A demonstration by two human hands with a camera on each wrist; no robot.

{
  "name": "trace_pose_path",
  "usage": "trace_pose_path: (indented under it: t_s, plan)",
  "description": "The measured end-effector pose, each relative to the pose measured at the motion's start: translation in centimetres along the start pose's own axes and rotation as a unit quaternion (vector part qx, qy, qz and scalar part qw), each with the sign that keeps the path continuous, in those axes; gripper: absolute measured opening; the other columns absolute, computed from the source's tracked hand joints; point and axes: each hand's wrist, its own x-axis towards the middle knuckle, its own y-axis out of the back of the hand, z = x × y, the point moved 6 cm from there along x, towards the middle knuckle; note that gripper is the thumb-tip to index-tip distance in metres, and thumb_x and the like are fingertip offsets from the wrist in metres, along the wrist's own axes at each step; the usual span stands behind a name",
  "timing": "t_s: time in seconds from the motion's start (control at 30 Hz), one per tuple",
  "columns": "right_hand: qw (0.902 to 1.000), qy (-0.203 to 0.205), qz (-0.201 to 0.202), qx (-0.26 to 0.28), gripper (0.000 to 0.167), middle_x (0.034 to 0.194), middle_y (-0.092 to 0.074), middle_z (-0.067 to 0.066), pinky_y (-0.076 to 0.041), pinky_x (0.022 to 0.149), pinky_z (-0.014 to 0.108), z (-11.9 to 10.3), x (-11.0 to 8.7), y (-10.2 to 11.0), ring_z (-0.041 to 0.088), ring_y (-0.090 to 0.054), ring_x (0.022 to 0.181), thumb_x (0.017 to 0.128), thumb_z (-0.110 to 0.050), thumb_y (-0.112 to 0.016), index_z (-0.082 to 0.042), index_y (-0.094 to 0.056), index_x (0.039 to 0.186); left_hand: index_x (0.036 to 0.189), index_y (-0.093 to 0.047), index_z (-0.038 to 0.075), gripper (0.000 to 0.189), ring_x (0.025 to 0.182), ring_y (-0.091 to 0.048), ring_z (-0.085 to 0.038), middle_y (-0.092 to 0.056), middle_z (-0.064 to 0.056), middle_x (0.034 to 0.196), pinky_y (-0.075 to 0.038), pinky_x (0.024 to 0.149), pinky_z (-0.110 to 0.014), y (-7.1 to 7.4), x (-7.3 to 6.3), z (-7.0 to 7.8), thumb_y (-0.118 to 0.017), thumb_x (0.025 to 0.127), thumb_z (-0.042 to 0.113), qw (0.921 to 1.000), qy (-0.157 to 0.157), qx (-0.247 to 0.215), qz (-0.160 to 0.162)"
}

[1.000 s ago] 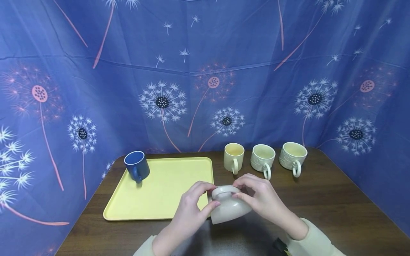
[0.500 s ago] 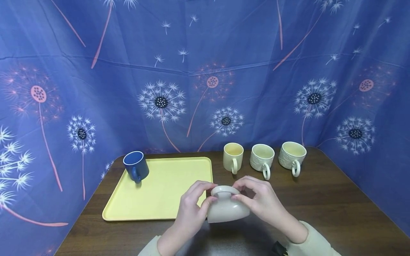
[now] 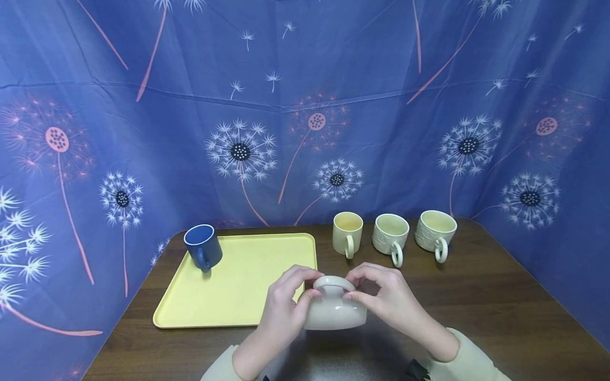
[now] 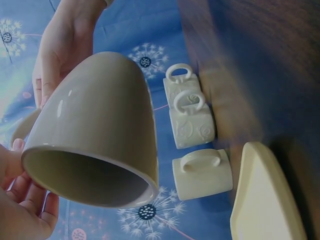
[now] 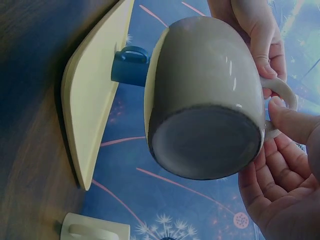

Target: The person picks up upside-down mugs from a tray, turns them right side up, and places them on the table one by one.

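A plain off-white mug (image 3: 335, 312) is held on its side above the table, handle (image 3: 334, 282) upward. Its mouth faces left and shows in the left wrist view, where the mug (image 4: 100, 120) looks hollow and dark inside. The right wrist view shows the base of the mug (image 5: 207, 142). My left hand (image 3: 285, 301) pinches the handle at the rim end, thumb toward me. At the base end, my right hand (image 3: 383, 291) pinches the handle between thumb and fingers. Parts of the fingers behind the handle are hidden in the head view.
A yellow tray (image 3: 238, 296) lies at left, with a blue mug (image 3: 204, 247) upright at its back left corner. Behind my hands stand a cream mug (image 3: 347, 235) and two embossed pale green mugs, one middle (image 3: 389, 235), one right (image 3: 434, 233). Patterned blue cloth (image 3: 381, 148) surrounds the wooden table (image 3: 500, 296).
The held mug has turned a little, its body shifting left and its lower edge becoming level. Both hands keep their hold on the handle. The other mugs and the tray stay put.
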Motion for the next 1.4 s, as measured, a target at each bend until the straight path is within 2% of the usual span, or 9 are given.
trace_pose_path:
  t_s: [0.27, 0.4, 0.53, 0.73, 0.83, 1.03, 1.23, 1.4]
  plan:
    - [0.9997, -0.017, -0.017, 0.006, 0.029, 0.082, -0.064, -0.013, -0.048, 0.067, 0.018, 0.1, -0.1, -0.2, 0.004, -0.059, 0.073, 0.069, -0.016, -0.083, -0.022, -0.066, 0.092, 0.098, -0.065, 0.009, 0.022, 0.087, -0.061, -0.008, -0.066, 0.002, 0.094, -0.051, 0.079, -0.021, 0.0, 0.7, -0.4, -0.073, 0.077, 0.008, 0.9979, 0.039, -0.007, -0.051]
    - [0.9984, -0.035, -0.044, 0.012, 0.027, 0.083, -0.064, -0.013, -0.049, 0.066, 0.021, 0.1, -0.2, -0.3, 0.005, -0.059, 0.072, 0.071, -0.018, -0.082, -0.022, -0.066, 0.092, 0.097, -0.066, 0.008, 0.022, 0.085, -0.061, -0.009, -0.066, 0.001, 0.093, -0.051, 0.077, -0.021, -0.1, 0.9, -0.5, -0.073, 0.077, 0.007, 0.9975, 0.031, -0.007, -0.063]
    - [0.9954, -0.050, -0.078, 0.025, 0.023, 0.085, -0.066, -0.010, -0.051, 0.067, 0.024, 0.2, -0.2, -0.7, 0.004, -0.060, 0.074, 0.074, -0.021, -0.080, -0.020, -0.067, 0.093, 0.098, -0.066, 0.009, 0.021, 0.086, -0.061, -0.007, -0.066, 0.002, 0.093, -0.050, 0.078, -0.020, -0.3, 1.1, -0.6, -0.073, 0.078, 0.008, 0.9949, 0.039, -0.006, -0.092]
    - [0.9900, -0.049, -0.112, 0.070, 0.018, 0.087, -0.067, -0.006, -0.053, 0.068, 0.028, 0.0, -0.1, -1.2, 0.006, -0.061, 0.076, 0.079, -0.020, -0.076, -0.018, -0.067, 0.094, 0.100, -0.067, 0.009, 0.021, 0.090, -0.062, -0.007, -0.067, 0.003, 0.095, -0.050, 0.082, -0.022, -0.2, 1.4, -0.6, -0.072, 0.079, 0.009, 0.9917, 0.033, -0.003, -0.124]
    - [0.9818, -0.057, -0.142, 0.112, 0.015, 0.087, -0.067, -0.003, -0.053, 0.068, 0.028, 0.0, -0.2, -1.5, 0.007, -0.061, 0.077, 0.082, -0.018, -0.073, -0.016, -0.066, 0.095, 0.101, -0.067, 0.008, 0.021, 0.092, -0.062, -0.008, -0.067, 0.002, 0.097, -0.050, 0.083, -0.022, -0.1, 1.6, -0.6, -0.071, 0.080, 0.009, 0.9900, 0.032, -0.009, -0.137]
    - [0.9586, -0.094, -0.199, 0.181, 0.013, 0.091, -0.068, 0.004, -0.054, 0.071, 0.028, 0.1, -0.3, -2.2, 0.009, -0.064, 0.081, 0.086, -0.015, -0.069, -0.010, -0.066, 0.097, 0.100, -0.065, 0.007, 0.022, 0.091, -0.062, -0.007, -0.067, 0.001, 0.096, -0.050, 0.083, -0.021, 0.1, 1.7, -0.8, -0.071, 0.079, 0.007, 0.9865, 0.031, -0.025, -0.159]
    - [0.9358, -0.116, -0.221, 0.248, 0.015, 0.095, -0.068, 0.012, -0.055, 0.075, 0.030, 0.0, 0.0, -2.4, 0.014, -0.066, 0.088, 0.088, -0.010, -0.066, -0.004, -0.065, 0.102, 0.097, -0.064, 0.010, 0.019, 0.090, -0.061, -0.006, -0.066, 0.002, 0.093, -0.049, 0.083, -0.021, 0.1, 1.7, -0.9, -0.071, 0.079, 0.007, 0.9845, 0.011, -0.037, -0.171]
    - [0.9184, -0.133, -0.230, 0.293, 0.015, 0.094, -0.067, 0.009, -0.054, 0.074, 0.028, -0.2, 0.3, -2.4, 0.009, -0.063, 0.086, 0.089, -0.007, -0.063, 0.000, -0.065, 0.103, 0.097, -0.064, 0.009, 0.018, 0.089, -0.061, -0.007, -0.066, 0.002, 0.091, -0.049, 0.082, -0.019, 0.0, 1.9, -0.7, -0.070, 0.080, 0.009, 0.9817, -0.021, -0.050, -0.183]
